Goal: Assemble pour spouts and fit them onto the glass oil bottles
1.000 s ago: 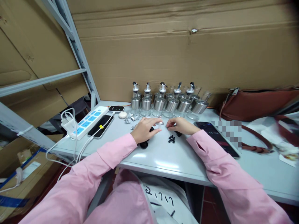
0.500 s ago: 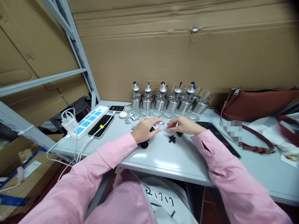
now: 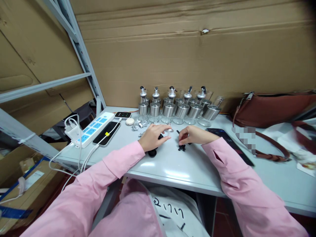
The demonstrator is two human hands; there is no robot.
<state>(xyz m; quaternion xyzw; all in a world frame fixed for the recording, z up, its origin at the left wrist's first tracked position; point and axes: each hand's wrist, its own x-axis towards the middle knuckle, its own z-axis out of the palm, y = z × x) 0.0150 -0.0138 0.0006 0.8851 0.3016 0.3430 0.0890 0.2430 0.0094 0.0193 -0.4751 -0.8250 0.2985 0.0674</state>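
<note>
My left hand [image 3: 155,136] rests at the table's middle, thumb and fingers curved around a small silver-and-white round piece [image 3: 169,130], which looks like a pourer cap. Under and beside that hand, dark round parts [image 3: 152,153] lie partly hidden. My right hand [image 3: 187,135] is pinched with its fingertips down at a little pile of small black pieces [image 3: 182,148]; what sits between the fingertips is hidden. Another black item shows partly behind that hand. Silver ring-like parts [image 3: 140,124] lie just beyond my left hand.
Glass-and-steel oil bottles [image 3: 169,110] stand in rows at the back, several with pourers. To the left are a power strip [image 3: 95,129], a phone [image 3: 107,134] and white cables. A tablet [image 3: 229,144] and a brown bag [image 3: 274,110] lie to the right.
My right hand has lowered toward me, its fingertips coming down onto the pile of small black pieces. My left hand has stayed in place with the silver piece.
</note>
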